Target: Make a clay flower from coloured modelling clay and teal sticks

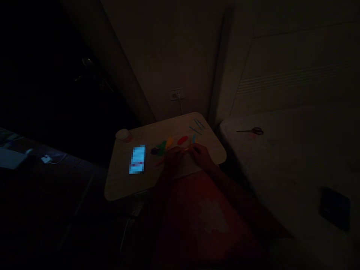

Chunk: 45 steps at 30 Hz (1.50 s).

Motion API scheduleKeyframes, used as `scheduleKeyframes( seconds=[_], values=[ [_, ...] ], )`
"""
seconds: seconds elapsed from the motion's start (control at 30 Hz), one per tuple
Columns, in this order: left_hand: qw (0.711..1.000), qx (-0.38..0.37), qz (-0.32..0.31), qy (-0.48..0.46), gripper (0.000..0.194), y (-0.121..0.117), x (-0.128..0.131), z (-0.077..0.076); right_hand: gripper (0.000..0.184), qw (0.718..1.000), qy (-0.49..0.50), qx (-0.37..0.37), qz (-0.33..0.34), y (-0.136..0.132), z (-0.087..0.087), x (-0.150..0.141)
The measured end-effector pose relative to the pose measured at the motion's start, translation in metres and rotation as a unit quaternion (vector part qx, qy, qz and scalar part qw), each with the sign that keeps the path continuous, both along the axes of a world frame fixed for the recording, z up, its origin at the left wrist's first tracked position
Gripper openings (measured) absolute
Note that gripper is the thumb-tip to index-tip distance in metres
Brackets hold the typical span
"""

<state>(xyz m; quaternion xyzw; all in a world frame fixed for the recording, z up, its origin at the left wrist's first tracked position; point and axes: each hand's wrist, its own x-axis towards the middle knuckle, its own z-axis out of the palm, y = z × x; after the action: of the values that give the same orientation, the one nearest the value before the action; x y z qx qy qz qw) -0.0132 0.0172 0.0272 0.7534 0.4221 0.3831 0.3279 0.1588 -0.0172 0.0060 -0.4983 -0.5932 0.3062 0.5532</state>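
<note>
The room is very dark. On a small wooden table [123,183] lie several small coloured pieces, among them a red one [182,140], an orange one [169,142] and a green one [161,147]. My left hand [173,157] and my right hand [200,154] meet over the table just in front of these pieces. Their fingers seem drawn together around something thin and pale between them, too dim to name. A lit phone screen [137,159] lies on the table to the left of my hands.
A small round container [122,134] stands at the table's back left corner; thin blue sticks [197,125] lie at its back right. Scissors [251,131] rest on a bed to the right. A wall socket [177,94] is behind the table, a dark door at left.
</note>
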Motion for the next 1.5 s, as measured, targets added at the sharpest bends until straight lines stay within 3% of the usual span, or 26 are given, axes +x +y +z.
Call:
scheduleKeyframes(
  seconds=[0.2, 0.6, 0.8, 0.9, 1.07, 1.5],
  values=[
    [0.999, -0.008, 0.033, -0.018, 0.017, -0.0033, 0.0005, 0.0015, 0.023, 1.0, -0.014, -0.006, -0.006, -0.0016, 0.0012, 0.0009],
    [0.997, -0.069, 0.012, -0.021, 0.044, -0.0048, -0.0007, -0.0024, 0.041, 0.999, -0.036, -0.011, -0.001, -0.0036, 0.0081, 0.0003],
    [0.995, -0.041, 0.031, -0.085, 0.047, -0.0018, -0.0005, -0.0007, 0.029, 1.0, 0.0, -0.005, -0.001, -0.0017, 0.0052, 0.0005],
    [0.992, -0.038, 0.028, -0.115, 0.044, 0.0009, -0.0015, -0.0017, 0.02, 1.0, -0.013, 0.006, 0.023, -0.0015, 0.0037, 0.0005],
    [0.997, -0.039, -0.03, -0.066, 0.03, -0.0014, -0.0008, -0.0047, 0.016, 0.999, -0.022, 0.007, 0.027, -0.0029, 0.0032, 0.0002],
    [0.999, -0.005, -0.017, -0.042, 0.021, -0.0049, 0.0009, -0.0035, 0.021, 0.999, -0.027, 0.008, 0.037, -0.0024, 0.0014, 0.0002]
  ],
)
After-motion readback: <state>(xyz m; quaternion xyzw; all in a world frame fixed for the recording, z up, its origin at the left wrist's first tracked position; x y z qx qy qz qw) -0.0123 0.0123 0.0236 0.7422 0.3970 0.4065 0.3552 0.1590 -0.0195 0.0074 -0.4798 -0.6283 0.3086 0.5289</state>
